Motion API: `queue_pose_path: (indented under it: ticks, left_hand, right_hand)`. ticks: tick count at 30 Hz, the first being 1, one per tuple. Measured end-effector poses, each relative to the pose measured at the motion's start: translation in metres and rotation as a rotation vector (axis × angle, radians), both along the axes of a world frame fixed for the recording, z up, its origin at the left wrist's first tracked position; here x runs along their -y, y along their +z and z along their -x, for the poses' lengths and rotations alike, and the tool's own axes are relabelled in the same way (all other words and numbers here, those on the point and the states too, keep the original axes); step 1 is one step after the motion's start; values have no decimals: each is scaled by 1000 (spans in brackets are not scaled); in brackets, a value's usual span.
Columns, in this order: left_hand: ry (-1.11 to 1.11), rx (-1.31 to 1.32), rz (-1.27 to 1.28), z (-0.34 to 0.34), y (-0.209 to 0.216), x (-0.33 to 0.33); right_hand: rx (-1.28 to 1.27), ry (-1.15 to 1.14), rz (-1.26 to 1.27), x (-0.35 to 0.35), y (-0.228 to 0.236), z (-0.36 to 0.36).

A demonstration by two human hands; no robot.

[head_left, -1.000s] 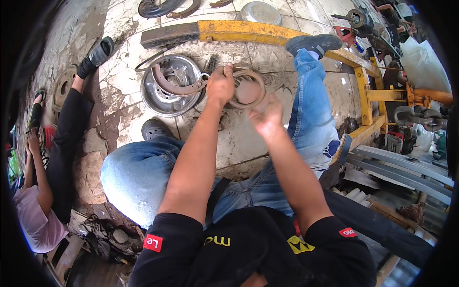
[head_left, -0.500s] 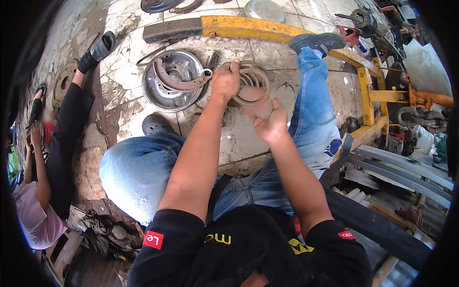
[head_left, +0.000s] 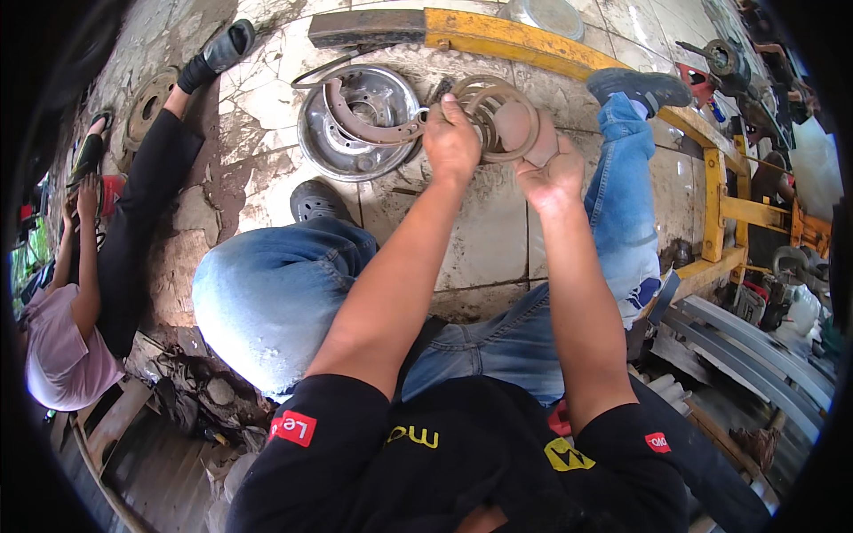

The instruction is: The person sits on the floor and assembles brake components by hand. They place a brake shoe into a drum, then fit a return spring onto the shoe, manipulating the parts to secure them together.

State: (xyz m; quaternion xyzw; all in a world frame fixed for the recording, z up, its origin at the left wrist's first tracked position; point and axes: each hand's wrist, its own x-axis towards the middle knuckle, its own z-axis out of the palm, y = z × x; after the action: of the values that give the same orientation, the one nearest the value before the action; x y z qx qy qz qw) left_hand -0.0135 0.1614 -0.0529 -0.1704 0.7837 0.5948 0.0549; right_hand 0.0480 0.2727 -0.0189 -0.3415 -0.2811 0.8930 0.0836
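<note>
Clock read from the lap, 12 straight ahead. Denim knee (head_left: 275, 306) nearest, past 9. Right hand (head_left: 553, 178) close to 1, palm turned up, grasping a flat reddish-tan piece (head_left: 540, 149); fingers mostly hidden by it. Left hand (head_left: 451, 147) at 12, thumb uppermost, clenched on the left side of a tan coiled ring (head_left: 488, 114). Ring held between the hands, flat piece at its 4 o'clock edge; whether they touch, cannot tell. At 11, silver dish (head_left: 322, 142), curved shoe (head_left: 364, 134) lying across it. Farther, at 12, yellow-and-dark beam (head_left: 498, 35); beyond it, round pan (head_left: 545, 16).
</note>
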Motion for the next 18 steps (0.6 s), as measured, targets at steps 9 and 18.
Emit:
queue_pose_path:
  ticks: [9, 18]
  left_hand:
    - [-110, -57, 116, 4, -8, -7]
    - [-79, -43, 88, 4, -1, -5]
  right_hand:
    - [70, 9, 54, -2, 1, -2]
    - [139, 129, 44, 20, 1, -30]
